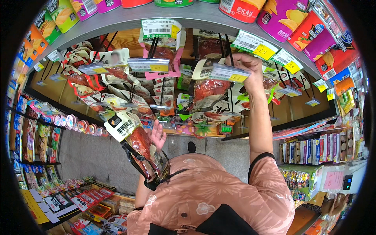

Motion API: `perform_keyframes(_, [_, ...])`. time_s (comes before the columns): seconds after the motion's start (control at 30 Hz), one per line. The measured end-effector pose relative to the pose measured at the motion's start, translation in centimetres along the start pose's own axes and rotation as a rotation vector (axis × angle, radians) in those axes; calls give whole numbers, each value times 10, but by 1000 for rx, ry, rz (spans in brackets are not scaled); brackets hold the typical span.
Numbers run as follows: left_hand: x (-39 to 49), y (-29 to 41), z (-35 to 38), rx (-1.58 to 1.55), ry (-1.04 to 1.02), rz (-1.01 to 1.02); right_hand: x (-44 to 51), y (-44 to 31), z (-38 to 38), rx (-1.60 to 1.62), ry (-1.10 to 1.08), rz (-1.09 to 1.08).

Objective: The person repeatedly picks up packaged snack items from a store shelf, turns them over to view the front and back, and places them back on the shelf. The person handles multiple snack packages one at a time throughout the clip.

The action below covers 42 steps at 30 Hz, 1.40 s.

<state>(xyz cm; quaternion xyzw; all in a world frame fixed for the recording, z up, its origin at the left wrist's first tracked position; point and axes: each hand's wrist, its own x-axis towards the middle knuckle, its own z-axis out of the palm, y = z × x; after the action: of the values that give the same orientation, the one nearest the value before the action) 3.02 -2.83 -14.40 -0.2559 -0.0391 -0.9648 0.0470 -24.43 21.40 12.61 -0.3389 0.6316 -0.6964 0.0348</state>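
Observation:
My right hand [249, 66] is raised to the hanging rack, its fingers closed at the top of a vacuum pack of dark reddish cooked meat [210, 91]. A clear price-tag holder [227, 73] on the hook's front partly covers those fingers. Lower down, my left hand [157, 135] has its palm up and fingers spread behind similar meat packs [138, 141]. These packs, at least two overlapping, lean across that hand and forearm, hiding the thumb and wrist.
Black metal hooks [152, 48] carry several rows of packs. Above them runs a grey shelf [202, 14] with crisp canisters [239, 10]. Low snack displays stand at left [79, 199], and boxed goods [317, 148] at right. Grey floor tiles [88, 155] lie below.

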Motion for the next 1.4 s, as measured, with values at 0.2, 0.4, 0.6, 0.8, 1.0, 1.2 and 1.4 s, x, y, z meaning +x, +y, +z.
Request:
perform_keyframes(0.2, [-5,5,6,25,-24,14,29,23,7,-37,230,76])
perform_keyframes(0.4, [-3,-1,31,-39,27,111,87,89,-39,-886,213,-178])
perform_keyframes(0.6, [0,5,72,23,398,156,106,96,-41,-908,211,-199])
perform_keyframes(0.8, [-6,21,63,185,592,62,77,79,-15,-949,405,-475])
perform_keyframes(1.0, [33,11,95,262,795,3,-15,63,27,-928,587,-595])
perform_keyframes(1.2, [42,18,107,456,912,25,-149,74,102,26,83,375])
perform_keyframes(1.4, [63,10,128,654,970,51,-150,34,160,310,-256,511])
